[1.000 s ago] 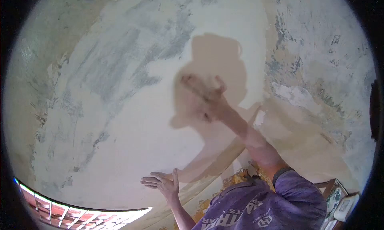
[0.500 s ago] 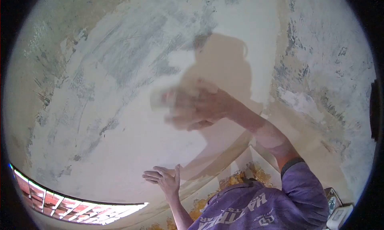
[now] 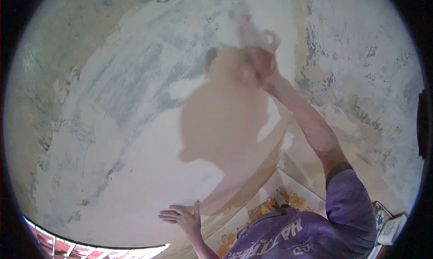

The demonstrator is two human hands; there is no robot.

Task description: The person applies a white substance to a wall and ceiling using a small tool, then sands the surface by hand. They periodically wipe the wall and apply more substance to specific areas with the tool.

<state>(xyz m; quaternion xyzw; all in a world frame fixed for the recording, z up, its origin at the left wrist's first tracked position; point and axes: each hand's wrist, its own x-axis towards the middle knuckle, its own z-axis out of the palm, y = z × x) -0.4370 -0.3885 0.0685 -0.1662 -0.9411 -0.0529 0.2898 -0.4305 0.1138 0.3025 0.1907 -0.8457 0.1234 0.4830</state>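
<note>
My right hand is raised against the patchy white plastered surface and smeared by motion. Its fingers look bent around a pale thing, too blurred to name. Lower down, my left hand is open, thumb up and fingers stretched out to the left. It holds nothing and is near the lower part of the plaster; whether it touches cannot be made out. A large shadow falls on the plaster between the two hands.
Another grey-white plastered surface meets this one at a corner on the right. Yellow-brown patches mark the surface by my purple shirt. Pale box-like objects are at the lower right. A barred opening shows at the lower left.
My right hand has moved up and to the right across the plaster, its arm straighter. My left hand has stayed open, slightly lower in view. The view has shifted a little.
</note>
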